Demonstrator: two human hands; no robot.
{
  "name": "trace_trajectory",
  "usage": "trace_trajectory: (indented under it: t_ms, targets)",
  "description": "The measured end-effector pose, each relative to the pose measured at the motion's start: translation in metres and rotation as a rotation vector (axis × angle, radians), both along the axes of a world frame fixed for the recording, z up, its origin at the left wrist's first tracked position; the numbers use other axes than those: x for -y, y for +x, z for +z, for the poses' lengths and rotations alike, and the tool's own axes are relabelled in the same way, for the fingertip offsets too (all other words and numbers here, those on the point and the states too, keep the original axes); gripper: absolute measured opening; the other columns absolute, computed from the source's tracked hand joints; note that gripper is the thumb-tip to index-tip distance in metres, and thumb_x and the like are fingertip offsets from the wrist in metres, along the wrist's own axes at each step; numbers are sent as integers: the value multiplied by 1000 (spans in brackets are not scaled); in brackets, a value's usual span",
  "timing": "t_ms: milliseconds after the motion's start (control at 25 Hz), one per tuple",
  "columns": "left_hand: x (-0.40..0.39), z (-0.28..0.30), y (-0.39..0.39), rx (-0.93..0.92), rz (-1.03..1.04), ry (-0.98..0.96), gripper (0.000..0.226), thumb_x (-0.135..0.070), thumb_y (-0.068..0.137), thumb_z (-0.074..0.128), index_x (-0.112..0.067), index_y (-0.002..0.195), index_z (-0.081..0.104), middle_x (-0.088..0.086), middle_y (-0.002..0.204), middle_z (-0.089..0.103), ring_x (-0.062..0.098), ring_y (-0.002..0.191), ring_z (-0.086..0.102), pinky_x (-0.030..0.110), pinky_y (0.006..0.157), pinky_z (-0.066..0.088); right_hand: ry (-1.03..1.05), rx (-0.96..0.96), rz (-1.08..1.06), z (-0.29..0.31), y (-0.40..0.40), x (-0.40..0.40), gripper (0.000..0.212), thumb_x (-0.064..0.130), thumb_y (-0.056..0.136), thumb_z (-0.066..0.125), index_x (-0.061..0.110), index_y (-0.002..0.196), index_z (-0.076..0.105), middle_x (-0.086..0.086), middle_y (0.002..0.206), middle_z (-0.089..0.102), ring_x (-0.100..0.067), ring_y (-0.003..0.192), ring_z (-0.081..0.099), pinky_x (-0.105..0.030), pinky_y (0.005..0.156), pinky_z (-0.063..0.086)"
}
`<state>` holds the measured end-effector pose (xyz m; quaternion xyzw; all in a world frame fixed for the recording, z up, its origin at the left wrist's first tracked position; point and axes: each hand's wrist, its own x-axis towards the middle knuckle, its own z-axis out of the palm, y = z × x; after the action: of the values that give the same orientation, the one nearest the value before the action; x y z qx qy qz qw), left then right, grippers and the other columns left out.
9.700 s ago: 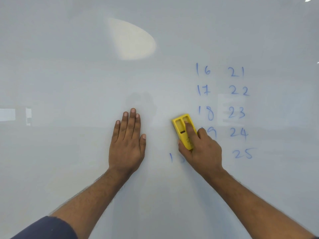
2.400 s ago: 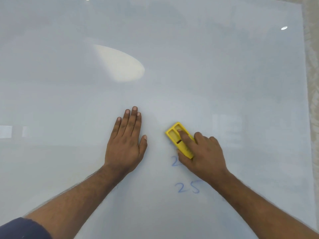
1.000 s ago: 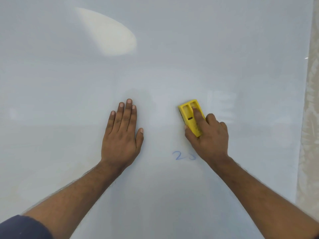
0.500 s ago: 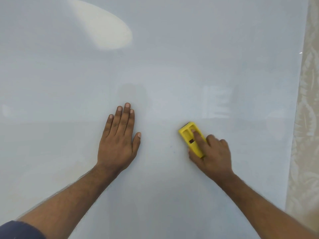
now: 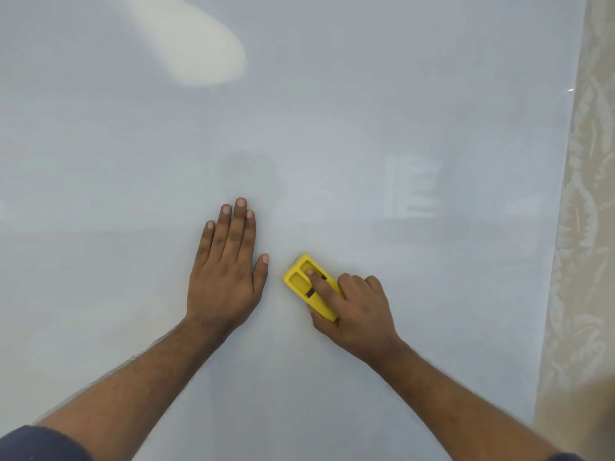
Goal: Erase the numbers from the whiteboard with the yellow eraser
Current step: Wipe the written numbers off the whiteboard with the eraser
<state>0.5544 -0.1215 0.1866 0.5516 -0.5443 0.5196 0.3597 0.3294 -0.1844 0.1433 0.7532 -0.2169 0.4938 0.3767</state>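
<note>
The right hand grips the yellow eraser against the whiteboard, with the index finger stretched along the eraser's top and the other fingers curled down its far side; the thumb is hidden under the hand, so how it grips the near edge cannot be made out. Only the front part of the eraser shows beyond the knuckles, with two shallow recesses and a small dark mark beside the fingertip; its rear end is covered by the palm, and the wiping face cannot be seen at all. The left hand lies flat and empty on the board, fingers straight and close together, thumb spread toward the eraser, whose front corner sits just beside the thumb tip without touching it. No written digits are legible anywhere around either set of fingers; the surface there reads as bare, though faint pale reflections and a bright glare patch far above the left fingertips blur parts of it. A dark sleeve is cut off at the lower left corner, and a patterned cream wall runs well beyond the right knuckles.
</note>
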Motion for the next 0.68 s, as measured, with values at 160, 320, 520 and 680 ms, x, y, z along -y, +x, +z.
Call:
trace_trajectory:
  t_ms: [160, 320, 520, 680]
  targets:
    - [-6, -2, 4, 32, -6, 30, 66, -35, 103, 35, -5, 159, 16, 10, 169, 12, 25, 157, 8, 43, 128, 10, -11, -89, -98, -3, -45, 15, 53, 46, 89, 52, 26, 137, 47, -4, 73, 45, -28, 60, 45, -35, 58, 31]
    - [-13, -2, 4, 21, -28, 80, 68, -37, 103, 35, -6, 159, 13, 9, 169, 8, 24, 157, 4, 41, 128, 5, 120, 38, -200, 8, -72, 14, 55, 49, 90, 47, 26, 140, 43, -5, 78, 46, -28, 62, 47, -36, 60, 32]
    - [-21, -16, -13, 108, -210, 128, 72, -45, 101, 41, -6, 158, 21, 8, 168, 17, 25, 157, 11, 42, 128, 12, 341, 340, -270, 19, -97, 2, 58, 43, 88, 50, 25, 142, 41, -7, 85, 48, -29, 69, 49, -37, 64, 38]
    - [-14, -16, -58, 324, -387, 248, 75, -52, 97, 54, -8, 154, 35, 6, 162, 36, 24, 152, 27, 42, 123, 27, 281, 69, -275, 12, -107, -14, 58, 50, 89, 44, 30, 143, 37, -3, 89, 51, -28, 75, 52, -38, 69, 35]
